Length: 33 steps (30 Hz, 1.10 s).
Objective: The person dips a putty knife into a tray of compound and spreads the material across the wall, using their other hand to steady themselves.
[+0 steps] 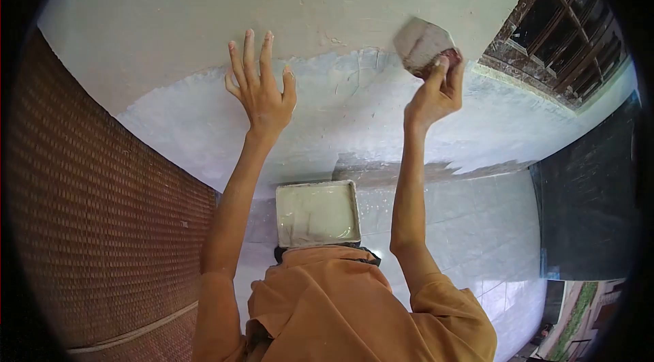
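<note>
Looking through the head view, I find the rim of the picture lost in a dark round border, which cuts off the window (571,20) at two o'clock and the woven panel (116,212) at nine. The scraper (421,43) is slightly blurred, and fingers cover part of its reddish-brown grip. The orange-brown shirt (334,294) sits in front of the near end of the tray (355,215), so I can't make out all of the black item (373,257) under it.

The scraper is in my right hand (439,86), its broad face pointing toward eleven o'clock from the fingers, over the upper edge of the whitish coat on the wall (204,18). From my left hand (262,93) it lies between two and three o'clock. The tray, holding pale paste (317,214), sits at six o'clock, below and between both wrists.

My hands are well apart. The right is closed on the scraper, its forearm nearly upright and its wrist bent toward one o'clock. The left is open, fingers spread toward twelve and thumb toward one, its forearm slanting up the same way; I can't tell whether it touches the wall.
</note>
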Motion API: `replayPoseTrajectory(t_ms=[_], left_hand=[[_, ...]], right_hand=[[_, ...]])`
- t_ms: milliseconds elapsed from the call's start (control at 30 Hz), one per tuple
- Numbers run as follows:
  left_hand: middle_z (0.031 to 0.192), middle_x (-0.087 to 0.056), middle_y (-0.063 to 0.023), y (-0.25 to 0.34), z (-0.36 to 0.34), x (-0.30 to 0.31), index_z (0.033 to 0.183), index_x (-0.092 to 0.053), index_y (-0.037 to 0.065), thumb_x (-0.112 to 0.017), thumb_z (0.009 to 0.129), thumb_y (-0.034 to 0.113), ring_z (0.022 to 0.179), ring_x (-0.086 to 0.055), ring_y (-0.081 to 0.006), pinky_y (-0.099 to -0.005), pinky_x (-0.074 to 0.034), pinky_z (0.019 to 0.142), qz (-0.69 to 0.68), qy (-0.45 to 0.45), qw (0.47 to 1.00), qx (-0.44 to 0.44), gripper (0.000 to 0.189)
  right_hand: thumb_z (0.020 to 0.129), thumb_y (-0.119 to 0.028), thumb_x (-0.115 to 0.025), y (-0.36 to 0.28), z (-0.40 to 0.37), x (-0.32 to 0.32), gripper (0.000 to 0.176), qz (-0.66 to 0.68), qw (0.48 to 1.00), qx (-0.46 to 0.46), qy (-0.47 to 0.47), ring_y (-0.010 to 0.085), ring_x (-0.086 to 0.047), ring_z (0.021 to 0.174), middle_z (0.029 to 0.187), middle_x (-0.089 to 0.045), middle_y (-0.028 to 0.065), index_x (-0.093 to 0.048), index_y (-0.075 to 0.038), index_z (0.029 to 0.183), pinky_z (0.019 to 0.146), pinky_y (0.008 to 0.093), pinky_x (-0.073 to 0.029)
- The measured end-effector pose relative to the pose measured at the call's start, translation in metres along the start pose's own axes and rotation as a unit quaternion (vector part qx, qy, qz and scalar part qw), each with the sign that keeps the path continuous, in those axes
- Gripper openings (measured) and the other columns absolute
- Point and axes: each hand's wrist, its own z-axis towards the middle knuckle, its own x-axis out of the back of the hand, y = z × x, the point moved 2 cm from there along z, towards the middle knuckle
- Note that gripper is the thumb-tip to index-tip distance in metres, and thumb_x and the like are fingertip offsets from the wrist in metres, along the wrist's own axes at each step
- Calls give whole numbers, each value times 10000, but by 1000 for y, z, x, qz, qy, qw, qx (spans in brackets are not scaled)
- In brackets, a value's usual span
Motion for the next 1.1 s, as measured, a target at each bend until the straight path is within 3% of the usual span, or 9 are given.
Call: replayPoseTrajectory(t_ms=[167, 233, 367, 467, 567, 767, 900, 1033, 1100], left_hand=[[1515, -265, -142, 10, -1, -12, 1417, -392, 126, -560, 840, 235, 1412, -141, -389, -583, -150, 1019, -25, 5, 1000, -11, 611], [1516, -265, -140, 9, -1, -11, 1418, -390, 126, -561, 837, 230, 1412, -138, -389, -585, -152, 1020, -7, -10, 1000, -22, 614], [1521, -245, -136, -1, -2, -6, 1438, -344, 136, -567, 848, 227, 1415, -125, -386, -583, -128, 1032, -13, 1, 1000, -20, 637], [1522, -244, -135, 3, 3, -10, 1435, -353, 136, -561, 852, 237, 1415, -123, -385, -590, -127, 1029, -15, -10, 1000, -12, 628], [1518, -247, -140, 6, 4, -10, 1433, -357, 137, -562, 852, 236, 1416, -122, -385, -589, -125, 1033, -6, -16, 1000, -11, 624], [1517, -269, -128, -7, 1, -7, 1413, -402, 143, -553, 836, 231, 1410, -160, -382, -611, -154, 1005, -8, 6, 1000, -16, 602], [1510, -281, -132, -5, 5, -12, 1410, -406, 138, -553, 839, 241, 1407, -168, -383, -587, -151, 1014, -15, 9, 999, -32, 598], [1509, -269, -147, -6, 3, -4, 1431, -363, 131, -561, 847, 219, 1411, -141, -392, -569, -123, 1054, 2, 1, 999, -43, 623], [1508, -278, -141, -11, 2, -3, 1424, -376, 132, -556, 844, 223, 1410, -156, -384, -564, -134, 1040, 2, 15, 999, -33, 614]], right_hand=[[900, -29, -603, 11, -52, -41, 249, 22, 987, -20, -155, 134, -626, 908, 1030, -683, 130, -635, 50, 1134, 802, 265, -505], [918, -30, -574, 17, -35, -26, 245, -69, 994, 20, -80, 132, -619, 912, 1035, -673, 131, -621, 57, 1142, 797, 264, -511], [936, -40, -548, -2, -10, 0, 306, 24, 999, -37, 19, 166, -630, 931, 1098, -643, 124, -566, 62, 1224, 785, 288, -528], [916, -46, -586, -4, -41, -33, 271, -27, 993, -37, -105, 122, -619, 867, 1036, -682, 123, -624, 24, 1175, 738, 251, -512], [913, -57, -598, 13, -52, -48, 264, -74, 988, 6, -134, 93, -599, 801, 982, -694, 115, -631, 26, 1161, 672, 242, -498], [931, -27, -547, -8, -18, -19, 269, 34, 999, -28, -6, 101, -616, 826, 1009, -678, 94, -606, 27, 1188, 687, 233, -508], [865, 20, -623, 7, -62, -59, 292, 11, 988, 23, -153, 93, -619, 792, 977, -699, 106, -640, 6, 1156, 666, 240, -508], [901, -2, -568, 13, -26, -9, 279, -84, 996, 19, -31, 143, -647, 794, 1003, -693, 118, -623, 18, 1174, 671, 271, -527], [929, -21, -510, 16, 2, 21, 294, -19, 997, 12, 69, 143, -634, 798, 1016, -683, 102, -598, 21, 1207, 681, 275, -533]])
